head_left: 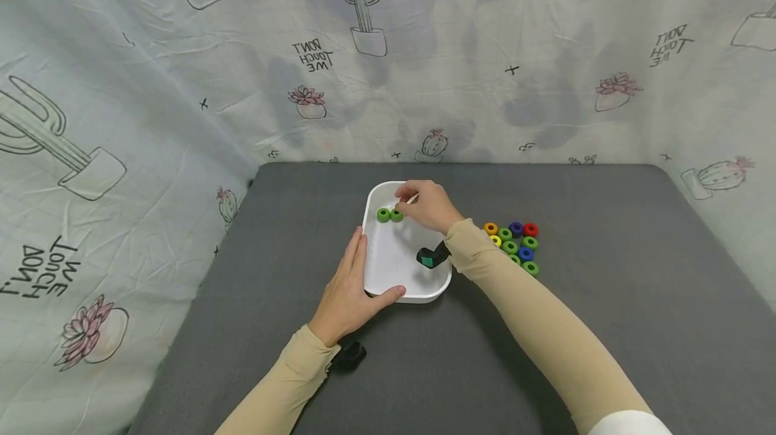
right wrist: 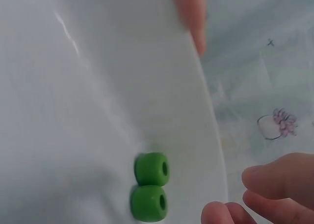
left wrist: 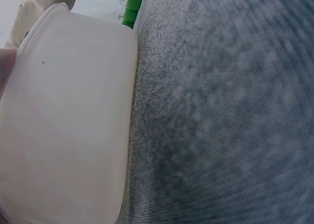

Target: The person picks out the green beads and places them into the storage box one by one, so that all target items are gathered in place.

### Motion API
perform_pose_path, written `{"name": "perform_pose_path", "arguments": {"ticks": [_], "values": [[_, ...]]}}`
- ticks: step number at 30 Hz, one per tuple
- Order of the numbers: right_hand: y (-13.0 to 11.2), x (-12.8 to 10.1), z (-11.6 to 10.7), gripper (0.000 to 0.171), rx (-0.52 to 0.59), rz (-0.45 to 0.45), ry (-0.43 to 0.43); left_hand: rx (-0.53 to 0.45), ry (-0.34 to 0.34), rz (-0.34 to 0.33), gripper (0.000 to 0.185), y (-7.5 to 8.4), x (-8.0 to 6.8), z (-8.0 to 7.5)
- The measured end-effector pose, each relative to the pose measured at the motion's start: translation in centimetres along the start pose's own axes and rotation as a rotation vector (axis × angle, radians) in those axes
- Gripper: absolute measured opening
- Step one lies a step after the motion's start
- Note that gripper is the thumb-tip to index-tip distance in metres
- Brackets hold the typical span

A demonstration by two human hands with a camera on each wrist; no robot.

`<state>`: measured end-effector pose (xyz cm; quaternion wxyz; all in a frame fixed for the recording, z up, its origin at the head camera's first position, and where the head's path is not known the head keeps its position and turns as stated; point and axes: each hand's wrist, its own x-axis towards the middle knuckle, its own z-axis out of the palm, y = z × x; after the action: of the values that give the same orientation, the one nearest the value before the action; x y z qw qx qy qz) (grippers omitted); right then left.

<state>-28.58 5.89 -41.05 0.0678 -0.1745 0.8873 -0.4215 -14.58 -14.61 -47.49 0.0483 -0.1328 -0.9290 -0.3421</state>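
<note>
A white tray [head_left: 405,290] stands on the grey table [head_left: 606,300]. My left hand [head_left: 354,280] holds its near left corner, fingers along the left wall and thumb over the front rim. In the left wrist view the tray wall [left wrist: 68,126] fills the left side. Two green beads [head_left: 389,215] lie side by side at the tray's far end; the right wrist view shows the beads [right wrist: 149,185] free on the tray floor [right wrist: 73,87]. My right hand [head_left: 424,205] hovers just right of them, and its fingers [right wrist: 274,185] are loosely curled and hold nothing.
A cluster of several coloured beads [head_left: 512,245] lies on the table right of the tray, partly behind my right forearm. One green bead [left wrist: 132,8] shows past the tray in the left wrist view. Cactus-print cloth [head_left: 182,85] walls the table at the back and sides.
</note>
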Motion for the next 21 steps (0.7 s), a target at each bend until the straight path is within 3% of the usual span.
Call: {"name": "perform_pose_path", "arguments": {"ticks": [13, 21], "values": [[-0.6, -3.9, -1.1, 0.026, -0.010, -0.068, 0.053, 0.001, 0.005, 0.002, 0.119, -0.1, 0.0, 0.2], [-0.4, -6.8, -1.7, 0.019, 0.006, -0.116, 0.135, 0.001, 0.004, -0.002, 0.119, -0.1, -0.1, 0.2]]}}
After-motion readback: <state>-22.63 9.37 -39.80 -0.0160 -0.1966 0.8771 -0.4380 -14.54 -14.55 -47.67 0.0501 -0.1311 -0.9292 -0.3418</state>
